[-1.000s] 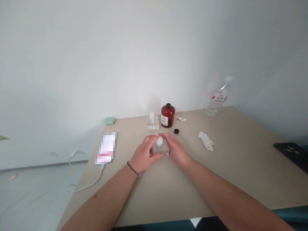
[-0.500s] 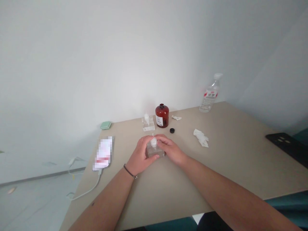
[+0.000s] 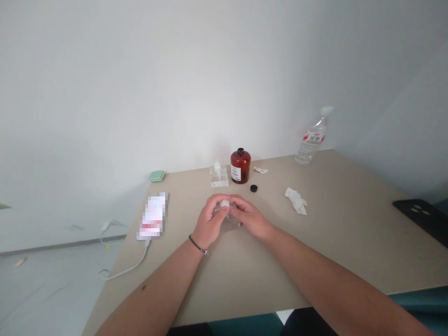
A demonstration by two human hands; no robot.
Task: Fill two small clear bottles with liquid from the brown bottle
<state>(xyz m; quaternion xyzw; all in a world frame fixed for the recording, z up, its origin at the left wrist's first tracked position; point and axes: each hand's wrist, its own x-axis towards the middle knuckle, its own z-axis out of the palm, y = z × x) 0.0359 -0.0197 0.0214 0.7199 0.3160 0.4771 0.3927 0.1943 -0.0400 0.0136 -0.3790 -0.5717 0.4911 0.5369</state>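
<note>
A clear, square-based bottle (image 3: 231,225) with a white top (image 3: 224,203) stands on the table in front of me. My left hand (image 3: 210,221) wraps round the white top from the left, its thumb pressed against it. From the right, my right hand (image 3: 249,215) grips the same top, thumb and fingers closed on it. The fingertips of both hands meet behind the top, and much of the bottle is hidden. Just beyond stand a second clear square bottle (image 3: 220,178) with a white top and an uncapped brown bottle (image 3: 241,163). A small black cap (image 3: 254,188) lies nearby.
Crumpled white tissue (image 3: 297,201) lies to the right, with a smaller piece (image 3: 261,170) behind. A water bottle (image 3: 311,140) stands at the back right. A phone (image 3: 153,217) on a white cable and a green case (image 3: 157,176) are left. A black object (image 3: 422,217) lies far right.
My left thumb has moved up from the bottle's front side onto the white top. My right hand keeps its hold. The whole view has shifted slightly.
</note>
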